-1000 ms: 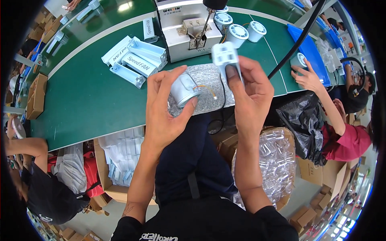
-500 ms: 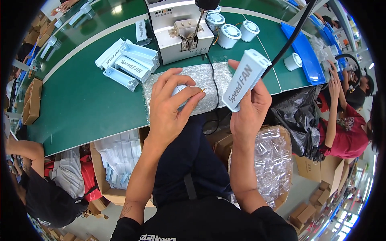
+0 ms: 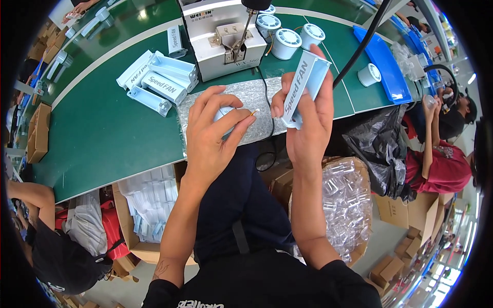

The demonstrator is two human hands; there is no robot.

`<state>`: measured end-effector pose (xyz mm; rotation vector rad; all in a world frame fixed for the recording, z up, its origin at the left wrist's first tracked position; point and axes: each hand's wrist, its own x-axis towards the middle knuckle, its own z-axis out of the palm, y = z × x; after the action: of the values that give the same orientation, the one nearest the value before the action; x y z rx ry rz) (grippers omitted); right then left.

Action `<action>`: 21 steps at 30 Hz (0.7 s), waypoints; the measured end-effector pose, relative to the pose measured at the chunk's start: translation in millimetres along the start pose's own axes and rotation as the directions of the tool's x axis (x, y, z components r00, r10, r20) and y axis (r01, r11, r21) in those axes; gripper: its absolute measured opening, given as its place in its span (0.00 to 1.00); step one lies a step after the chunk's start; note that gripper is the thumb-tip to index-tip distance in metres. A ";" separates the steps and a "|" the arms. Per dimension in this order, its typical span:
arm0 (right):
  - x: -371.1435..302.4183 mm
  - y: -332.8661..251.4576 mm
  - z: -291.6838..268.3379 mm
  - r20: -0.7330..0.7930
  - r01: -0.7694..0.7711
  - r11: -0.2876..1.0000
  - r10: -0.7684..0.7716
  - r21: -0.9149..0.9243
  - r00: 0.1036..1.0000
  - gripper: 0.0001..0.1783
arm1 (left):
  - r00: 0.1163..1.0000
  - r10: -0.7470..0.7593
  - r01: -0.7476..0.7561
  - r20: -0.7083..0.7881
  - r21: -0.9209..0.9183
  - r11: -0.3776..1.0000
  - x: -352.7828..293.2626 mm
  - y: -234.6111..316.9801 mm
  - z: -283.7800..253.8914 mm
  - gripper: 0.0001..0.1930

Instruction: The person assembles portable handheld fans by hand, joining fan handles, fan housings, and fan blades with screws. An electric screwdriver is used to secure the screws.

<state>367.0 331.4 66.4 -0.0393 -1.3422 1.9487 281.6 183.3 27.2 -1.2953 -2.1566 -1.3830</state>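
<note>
Left hand (image 3: pixel 213 131): fingers curled over a pale blue fan housing (image 3: pixel 224 112). The housing sits beneath the arched fingers, on the palm side, and is mostly covered; only a small portion shows between them. The tips of the thumb and index finger are closed on the wire lead (image 3: pixel 252 114), and its white end projects just past the fingertips. Whether the housing bears on the bubble-wrap sheet (image 3: pixel 251 132) below cannot be told.

Right hand (image 3: pixel 310 120): fingers closed around an elongated pale blue handle shell (image 3: pixel 298 87). The shell is tilted, upper end leaning to the right, printed face toward the left. Fingertips contact the left long side; another digit extends along the right side, near the upper end. The lower end lies close to the palm. The shell is apart from the fan housing, to its right.

Workstation: the sheet lies on a green workbench (image 3: pixel 97 149) in front of a screw feeder (image 3: pixel 218 54). A black cable (image 3: pixel 266 97) crosses the sheet between the hands. Further handle shells (image 3: pixel 163 88) are piled left of the feeder. Round fan units (image 3: pixel 286 46) stand to its right; a separate fan unit (image 3: pixel 369 75) stands beside a blue tray (image 3: pixel 390 77).
</note>
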 end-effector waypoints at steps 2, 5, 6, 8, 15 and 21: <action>4.7 -0.1 -4.4 0.041 -0.051 0.987 0.046 0.149 0.998 0.29 | 1.000 0.005 -0.005 0.002 -0.011 1.000 1.9 2.4 1.8 0.06; 10.1 3.0 -5.7 0.001 -0.023 0.993 0.023 0.117 1.000 0.29 | 1.000 0.006 -0.006 0.002 -0.010 1.000 2.4 3.1 2.9 0.06; 10.7 4.1 -3.9 0.001 -0.024 0.993 0.024 0.119 1.000 0.29 | 1.000 0.007 -0.007 0.000 -0.012 1.000 2.5 2.9 3.2 0.06; 11.8 7.1 3.3 0.015 0.058 0.994 -0.059 0.090 0.998 0.28 | 1.000 0.014 -0.014 0.000 -0.005 1.000 3.0 2.2 3.2 0.06; 5.8 20.3 -0.8 0.180 0.121 0.991 -0.129 0.058 0.975 0.32 | 1.000 0.025 -0.025 0.006 0.017 1.000 2.6 2.3 1.2 0.07; -0.9 23.5 1.8 0.180 0.086 0.992 -0.102 0.097 0.978 0.33 | 1.000 0.011 -0.011 0.024 0.010 1.000 1.9 1.5 0.7 0.07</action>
<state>353.7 325.5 47.8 0.2500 -1.3475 1.9672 281.9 185.1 29.0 -1.3250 -2.1662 -1.3577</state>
